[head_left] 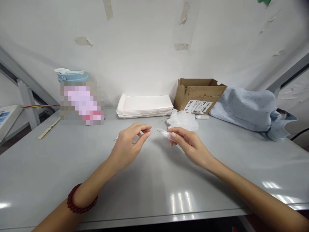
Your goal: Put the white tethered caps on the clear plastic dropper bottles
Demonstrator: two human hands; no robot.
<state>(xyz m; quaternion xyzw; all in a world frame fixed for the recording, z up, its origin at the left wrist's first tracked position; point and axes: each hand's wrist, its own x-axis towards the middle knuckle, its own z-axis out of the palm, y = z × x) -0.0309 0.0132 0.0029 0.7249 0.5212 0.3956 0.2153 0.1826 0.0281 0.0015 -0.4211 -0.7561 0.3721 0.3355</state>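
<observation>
My right hand [189, 143] pinches a small translucent white plastic bag [166, 133] between thumb and fingers. A thin dark tip shows at the bag's left end, though I cannot make out what it belongs to. Facing it, my left hand [127, 141] has its fingers curved and its thumb slightly apart from them, with nothing visible between. It stops just short of the bag. Beyond my right hand lies a heap of similar translucent bags [183, 120]. Partly hidden behind my left hand are small whitish bits [115, 140] on the table.
White padded envelopes [147, 104] are stacked at the back of the grey table [145, 196]. To their right stand an open cardboard box [200, 93] and a pale blue speckled cloth bundle [243, 108]. At left are a blue-lidded container [72, 76], partly blurred out, and a wooden stick [49, 128].
</observation>
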